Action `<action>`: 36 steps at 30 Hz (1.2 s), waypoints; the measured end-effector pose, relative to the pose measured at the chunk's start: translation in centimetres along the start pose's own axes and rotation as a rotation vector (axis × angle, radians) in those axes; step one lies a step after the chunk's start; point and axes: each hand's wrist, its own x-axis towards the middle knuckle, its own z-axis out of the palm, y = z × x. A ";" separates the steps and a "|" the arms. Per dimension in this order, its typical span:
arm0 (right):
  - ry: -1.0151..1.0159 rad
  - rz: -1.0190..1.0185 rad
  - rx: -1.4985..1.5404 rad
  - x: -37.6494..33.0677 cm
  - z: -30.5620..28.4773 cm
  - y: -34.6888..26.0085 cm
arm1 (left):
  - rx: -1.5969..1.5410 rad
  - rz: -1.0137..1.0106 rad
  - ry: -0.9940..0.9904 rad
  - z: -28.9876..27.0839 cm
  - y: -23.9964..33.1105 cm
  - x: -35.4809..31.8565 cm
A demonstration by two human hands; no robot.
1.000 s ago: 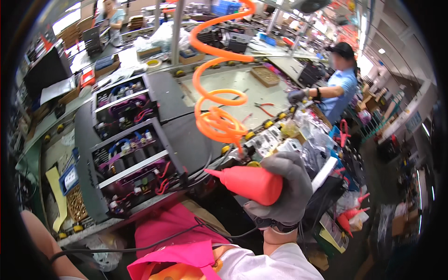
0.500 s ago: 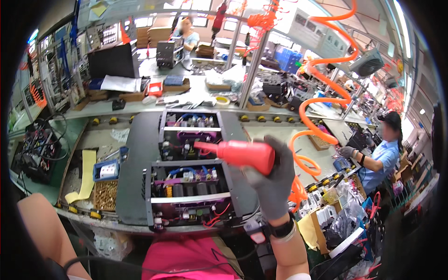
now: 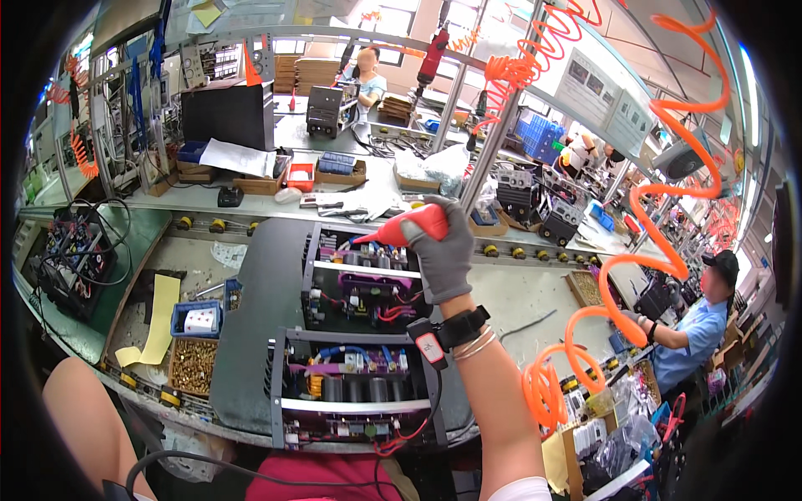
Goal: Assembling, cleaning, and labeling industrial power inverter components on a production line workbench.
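Just above the middle of the frame, there it was: the red squeeze bottle [image 3: 422, 225], gripped in my grey-gloved right hand [image 3: 443, 255], fingers curled snugly round its body! Tilted it lay, its thin nozzle aimed left and slightly down, the tip right over the upper open unit [image 3: 363, 292]; whether it touched anything inside, I couldn't tell. Below that, near bottom centre, sat the lower open unit [image 3: 355, 388], both on the dark board [image 3: 251, 334]. A black wrist strap [image 3: 465, 327] circled my right wrist. And my left? Only my bare left arm [image 3: 83, 417] showed, lower left; the left hand was out of frame, so how open it was, or what it held, I couldn't say. Over on the right hung an orange coiled hose [image 3: 626, 326].
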 end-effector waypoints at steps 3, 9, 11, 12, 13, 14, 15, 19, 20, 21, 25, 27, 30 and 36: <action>-0.111 -0.010 -0.044 -0.1 2.7 0.9 | 0.019 0.012 0.037 0.2 -1.9 -1.0; -0.226 0.018 -0.018 0.4 7.5 3.6 | 0.061 0.005 0.091 1.6 -5.0 -3.1; -0.267 -0.047 -0.039 0.4 8.9 4.2 | 0.096 -0.010 0.077 1.4 -5.4 -3.7; -0.288 -0.035 -0.037 0.5 9.2 4.7 | 0.118 -0.018 0.063 1.1 -5.4 -3.8; -0.319 -0.055 -0.057 1.1 9.0 4.8 | 0.140 -0.025 0.049 0.7 -5.4 -3.8; -0.342 -0.070 -0.089 1.3 8.5 5.0 | 0.148 -0.038 0.029 0.0 -5.5 -4.6; -0.338 -0.103 -0.140 1.5 8.4 4.9 | 0.163 -0.046 0.017 -0.6 -5.6 -4.6; -0.336 -0.088 -0.044 1.0 9.6 5.1 | 0.189 -0.030 0.030 -0.9 -7.1 -7.5; -0.355 -0.075 -0.011 0.9 9.8 5.1 | 0.187 -0.025 0.045 -0.9 -6.4 -7.4; -0.364 -0.076 -0.020 0.7 9.9 5.1 | 0.051 -0.229 0.016 -0.6 -7.2 -9.2; -0.372 -0.090 -0.064 1.0 9.1 4.9 | -0.050 -0.855 -0.132 -0.1 -9.5 -17.2; -0.386 -0.117 -0.076 0.9 10.3 4.9 | 0.012 -0.931 -0.185 -1.4 -10.6 -20.5; -0.366 -0.213 -0.089 0.7 11.6 3.2 | 0.042 -1.073 -0.156 -3.0 -10.5 -23.9; -0.333 -0.191 -0.132 -0.2 8.7 4.6 | 0.309 -0.877 -0.384 -2.4 -10.8 -26.9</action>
